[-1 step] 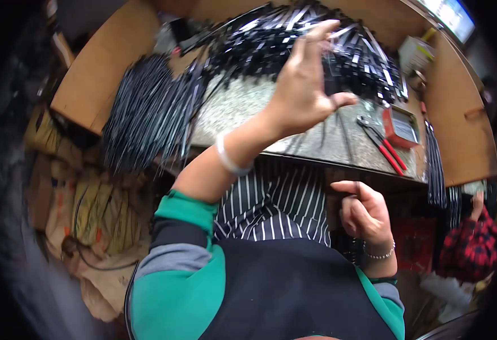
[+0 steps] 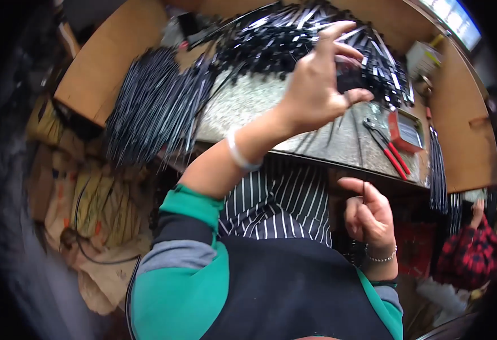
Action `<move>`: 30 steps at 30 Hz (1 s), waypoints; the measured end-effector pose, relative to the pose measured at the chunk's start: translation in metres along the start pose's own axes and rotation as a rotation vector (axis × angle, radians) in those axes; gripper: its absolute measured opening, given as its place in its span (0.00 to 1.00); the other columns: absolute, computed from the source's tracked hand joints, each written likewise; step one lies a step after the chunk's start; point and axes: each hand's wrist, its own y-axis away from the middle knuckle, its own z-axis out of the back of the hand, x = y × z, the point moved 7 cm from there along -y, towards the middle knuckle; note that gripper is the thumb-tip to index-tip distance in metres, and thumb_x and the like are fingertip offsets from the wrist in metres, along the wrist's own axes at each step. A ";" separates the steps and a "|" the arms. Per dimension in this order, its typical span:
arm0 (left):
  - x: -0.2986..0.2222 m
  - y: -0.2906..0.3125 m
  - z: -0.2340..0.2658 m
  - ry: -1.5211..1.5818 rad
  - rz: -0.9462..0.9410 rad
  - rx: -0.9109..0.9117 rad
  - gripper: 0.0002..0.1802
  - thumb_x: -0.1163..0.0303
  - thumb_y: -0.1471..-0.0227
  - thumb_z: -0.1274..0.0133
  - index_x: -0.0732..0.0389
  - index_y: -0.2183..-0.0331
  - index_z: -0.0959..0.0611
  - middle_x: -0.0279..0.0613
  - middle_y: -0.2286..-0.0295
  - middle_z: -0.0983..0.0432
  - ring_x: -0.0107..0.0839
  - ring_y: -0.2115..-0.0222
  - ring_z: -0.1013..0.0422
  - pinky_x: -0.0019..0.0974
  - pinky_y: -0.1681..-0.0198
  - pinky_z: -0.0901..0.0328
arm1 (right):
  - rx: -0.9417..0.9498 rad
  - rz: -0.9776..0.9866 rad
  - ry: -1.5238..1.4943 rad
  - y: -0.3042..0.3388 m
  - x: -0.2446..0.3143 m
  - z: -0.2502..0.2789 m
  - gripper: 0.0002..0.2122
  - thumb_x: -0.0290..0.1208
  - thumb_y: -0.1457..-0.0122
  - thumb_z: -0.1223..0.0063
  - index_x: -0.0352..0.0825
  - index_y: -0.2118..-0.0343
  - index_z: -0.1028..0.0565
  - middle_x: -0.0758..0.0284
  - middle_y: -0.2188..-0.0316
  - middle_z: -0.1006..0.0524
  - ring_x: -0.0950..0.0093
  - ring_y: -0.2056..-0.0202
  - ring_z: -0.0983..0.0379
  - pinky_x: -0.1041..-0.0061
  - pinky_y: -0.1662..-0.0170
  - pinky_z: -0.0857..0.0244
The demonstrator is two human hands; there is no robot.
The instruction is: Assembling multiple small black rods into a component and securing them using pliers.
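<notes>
My left hand [image 2: 319,85] is raised over the worktable, thumb and fingers spread apart. A dark shape [image 2: 347,76] shows between them; I cannot tell whether it is held or lies behind. My right hand [image 2: 371,215] is lower, in front of the table edge, fingers curled in a pinch. A thin dark strip [image 2: 360,141] runs from below my left hand down to my right fingers. Behind my left hand lies a large heap of shiny black strips [image 2: 265,48]. Red-handled pliers [image 2: 394,156] rest to the right, beside an open red box [image 2: 405,131].
Bundled thin black strips [image 2: 152,107] hang over the table's left edge. More strips [image 2: 436,170] hang at the right. Wooden side panels [image 2: 109,59] flank the table [image 2: 237,107]. Sacks [image 2: 104,215] lie at the lower left. Another person's red checked sleeve [image 2: 469,249] is at the right.
My left hand has shifted slightly to the right in the picture. My right hand has moved slightly right too, its pinch unchanged. The whole view has drifted a little.
</notes>
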 end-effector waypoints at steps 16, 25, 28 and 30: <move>0.116 0.145 0.140 -1.169 0.691 -0.004 0.17 0.68 0.53 0.47 0.64 0.61 0.29 0.56 0.67 0.32 0.48 0.65 0.31 0.44 0.62 0.34 | -0.141 0.292 -0.260 -0.034 0.032 0.016 0.20 0.29 0.35 0.74 0.23 0.44 0.49 0.74 0.89 0.44 0.89 0.92 0.55 0.89 0.91 0.58; 0.138 0.148 0.166 -1.170 0.739 0.016 0.10 0.67 0.53 0.48 0.64 0.71 0.26 0.52 0.70 0.27 0.51 0.70 0.29 0.47 0.65 0.34 | -0.266 0.319 -0.081 -0.065 0.022 0.002 0.17 0.30 0.35 0.71 0.25 0.47 0.42 0.75 0.88 0.44 0.89 0.92 0.56 0.90 0.92 0.59; 0.135 0.148 0.171 -1.173 0.672 0.042 0.10 0.66 0.53 0.49 0.64 0.72 0.25 0.49 0.72 0.26 0.49 0.71 0.29 0.46 0.66 0.34 | -0.302 0.344 -0.010 -0.071 0.019 0.000 0.16 0.30 0.35 0.70 0.25 0.48 0.41 0.74 0.87 0.42 0.90 0.91 0.54 0.92 0.91 0.56; 0.096 0.132 0.153 -0.840 0.659 -0.017 0.08 0.69 0.53 0.48 0.64 0.73 0.24 0.47 0.78 0.26 0.43 0.76 0.28 0.40 0.72 0.34 | -0.320 0.362 0.026 -0.074 0.011 0.003 0.16 0.29 0.35 0.69 0.26 0.49 0.40 0.73 0.85 0.39 0.89 0.90 0.51 0.91 0.89 0.53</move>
